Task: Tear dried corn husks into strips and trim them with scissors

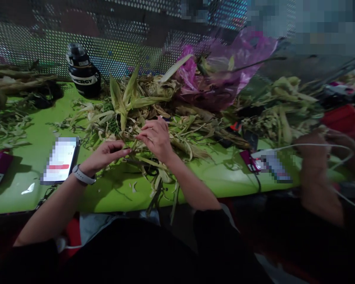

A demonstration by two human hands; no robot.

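Note:
Over the green table (106, 193), my left hand (109, 154), with a white band at the wrist, pinches one end of a thin strip of corn husk (134, 144). Just to its right, my right hand (156, 139) has its fingertips closed on the same narrow strip. The strip's ends are partly hidden by my fingers. Torn husk strips (162, 173) lie beneath both hands and droop over the front edge. Beyond them, a folded piece of pale green husk (126, 100) with spread, pointed leaves stands up from the pile.
A black bottle (84, 81) and a lit phone (60, 161) are to the left. A pink plastic bag (221, 75) with husks stands behind, against a perforated metal panel (121, 51). On the right are a second phone (276, 165), a white cable (310, 145) and a co-worker's hands (312, 146).

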